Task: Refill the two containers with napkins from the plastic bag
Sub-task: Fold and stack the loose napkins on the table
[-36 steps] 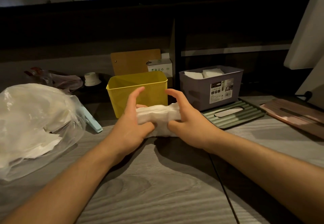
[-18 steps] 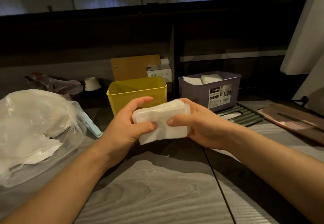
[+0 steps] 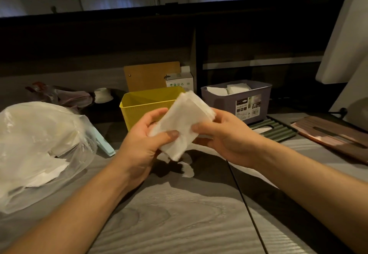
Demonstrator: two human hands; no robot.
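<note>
A stack of white napkins is held tilted above the table, in front of the yellow container. My left hand grips its lower left end, thumb on top. My right hand holds its right side. The yellow container looks empty from here. To its right, the purple container has white napkins in it. A clear plastic bag with more napkins lies at the left.
A green ribbed lid and a brown lid lie at the right. Behind the containers stand a wooden board and a small white box. A light blue clip lies beside the bag. A dark wall closes the back.
The napkin stack rose from the table and turned from lying flat to a tilted, upright pose nearer the yellow container. Both hands kept hold of it.
</note>
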